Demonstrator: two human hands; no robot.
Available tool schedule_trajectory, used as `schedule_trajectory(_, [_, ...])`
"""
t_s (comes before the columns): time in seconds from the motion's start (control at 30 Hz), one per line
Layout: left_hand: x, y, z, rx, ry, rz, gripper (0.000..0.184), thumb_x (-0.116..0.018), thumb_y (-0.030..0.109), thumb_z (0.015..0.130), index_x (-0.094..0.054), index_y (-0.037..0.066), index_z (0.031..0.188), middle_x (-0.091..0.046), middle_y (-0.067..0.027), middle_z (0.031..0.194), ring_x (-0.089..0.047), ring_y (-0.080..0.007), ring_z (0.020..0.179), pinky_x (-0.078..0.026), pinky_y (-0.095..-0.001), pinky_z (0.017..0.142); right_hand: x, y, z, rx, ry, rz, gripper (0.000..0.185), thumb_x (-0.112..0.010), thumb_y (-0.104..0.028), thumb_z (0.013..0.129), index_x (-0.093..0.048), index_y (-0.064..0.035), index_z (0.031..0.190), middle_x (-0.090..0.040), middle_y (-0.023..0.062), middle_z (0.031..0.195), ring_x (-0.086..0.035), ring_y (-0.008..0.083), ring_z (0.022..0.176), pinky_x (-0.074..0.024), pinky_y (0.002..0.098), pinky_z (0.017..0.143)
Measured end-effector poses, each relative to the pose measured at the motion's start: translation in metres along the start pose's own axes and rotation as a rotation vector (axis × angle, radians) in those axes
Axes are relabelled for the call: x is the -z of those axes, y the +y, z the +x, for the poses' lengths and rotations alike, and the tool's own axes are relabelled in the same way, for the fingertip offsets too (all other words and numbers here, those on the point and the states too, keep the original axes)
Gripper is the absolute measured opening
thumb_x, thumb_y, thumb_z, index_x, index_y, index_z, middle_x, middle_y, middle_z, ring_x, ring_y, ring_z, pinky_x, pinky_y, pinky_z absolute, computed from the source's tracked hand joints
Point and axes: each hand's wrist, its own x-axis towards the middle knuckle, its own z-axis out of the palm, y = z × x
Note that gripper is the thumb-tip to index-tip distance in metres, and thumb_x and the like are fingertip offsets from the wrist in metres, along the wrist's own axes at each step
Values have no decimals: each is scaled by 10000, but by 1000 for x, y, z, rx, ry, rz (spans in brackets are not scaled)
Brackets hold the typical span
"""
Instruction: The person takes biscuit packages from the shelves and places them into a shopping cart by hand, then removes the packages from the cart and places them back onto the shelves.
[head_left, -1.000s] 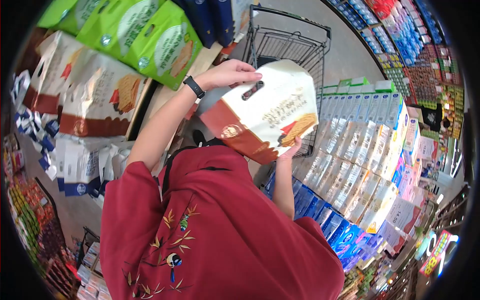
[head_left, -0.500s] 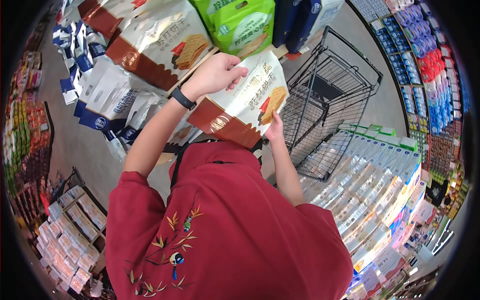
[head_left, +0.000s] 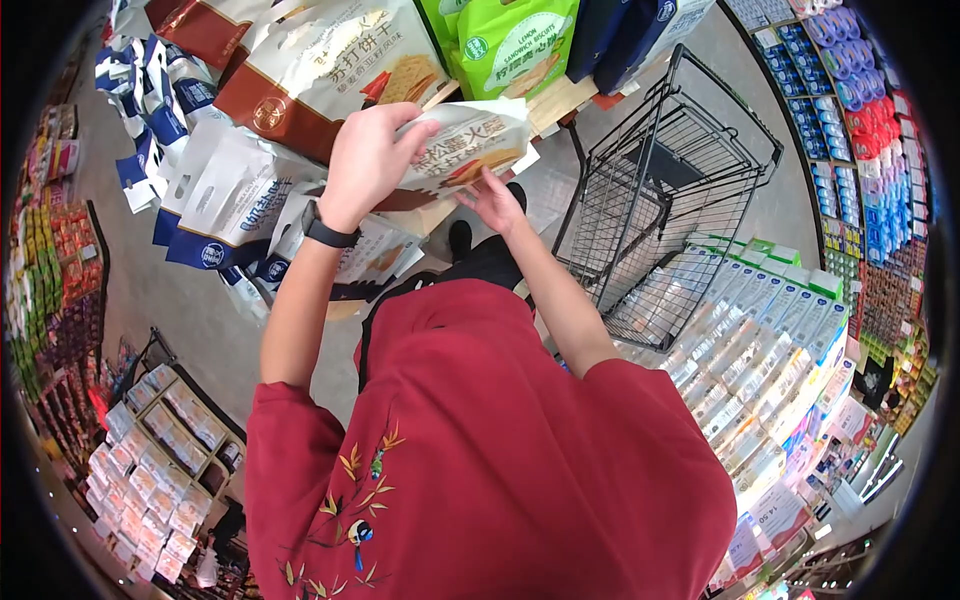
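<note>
A white and brown biscuit bag (head_left: pixel 470 145) is held tilted in front of me, close to the edge of the display. My left hand (head_left: pixel 378 160), with a black band at the wrist, has its fingers curled at the bag's upper left side. My right hand (head_left: pixel 495 203) supports the lower right side, thumb against the front and other fingers at the underside. Just beyond lie similar brown and white bags (head_left: pixel 340 70). A green bag of lemon sandwich biscuits (head_left: pixel 515 45) stands behind the held bag.
A black wire shopping cart (head_left: pixel 665 190) stands at the right. Below it are stacked wrapped packs (head_left: pixel 740 370). White and blue bags (head_left: pixel 225 200) hang at the left, and a rack of small packs (head_left: pixel 150 470) is at the lower left. Stocked shelves (head_left: pixel 850 120) line the far right.
The held bag has moved away from my body and tipped flatter, toward the display. Both hands moved with it. The view has shifted, so the cart appears farther right.
</note>
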Motion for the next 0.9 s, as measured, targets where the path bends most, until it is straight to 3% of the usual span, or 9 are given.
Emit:
schedule_trajectory(0.03, [2,-9,2,2,20,59,263,-641,275,928,-726,33,868,-664,-80,633,-671,-259,625,-511,-366,626,-4,6,8,14,4,-56,563,-654,-454,952,-470,-172,1402,-483,11,1424,-390,256,1370,-298,568,1144])
schedule_trajectory(0.07, [4,-17,3,7,38,118,266,-643,283,927,-729,38,868,-670,-78,640,-674,-272,636,-514,-375,632,-7,9,17,-4,26,-71,567,-654,-457,952,-466,-175,1406,-477,16,1430,-384,254,1373,-297,567,1145])
schedule_trajectory(0.1, [5,-25,7,-1,64,167,282,-662,274,940,-715,4,878,-681,-97,662,-679,-206,620,-509,-330,627,-7,12,28,-25,49,-83,571,-653,-461,951,-463,-178,1410,-471,22,1436,-378,251,1375,-297,566,1145])
schedule_trajectory(0.4, [0,-77,45,176,97,204,267,-652,262,946,-743,16,1000,-711,-89,719,-694,-154,664,-515,-294,658,-19,17,90,-221,222,-321,707,-625,-571,935,-408,-183,1485,-424,67,1499,-357,277,1395,-294,535,1145])
schedule_trajectory(0.6, [-17,-105,56,219,111,158,267,-631,257,948,-740,28,1031,-719,-71,735,-697,-155,697,-517,-293,691,-10,30,106,-173,353,-430,816,-604,-580,941,-358,-21,1483,-388,154,1516,-338,332,1415,-292,570,1135])
schedule_trajectory(0.7, [-17,-106,63,187,113,192,277,-630,272,951,-736,29,1030,-729,-78,760,-705,-174,718,-518,-309,698,-13,36,109,-149,424,-404,911,-639,-592,909,-292,14,1494,-391,185,1519,-334,372,1427,-267,610,1139])
schedule_trajectory(0.83, [-24,-103,69,141,143,236,285,-635,284,953,-738,33,1039,-742,-90,792,-716,-189,740,-523,-323,707,-32,31,107,-86,527,-349,924,-628,-609,909,-280,20,1490,-402,206,1495,-371,368,1387,-318,615,1092])
schedule_trajectory(0.9, [-25,-112,71,147,176,227,275,-640,309,941,-739,66,1024,-738,-78,779,-705,-272,772,-529,-370,721,-40,35,107,-66,660,-440,911,-626,-615,908,-301,16,1479,-411,215,1481,-392,359,1362,-355,618,1055])
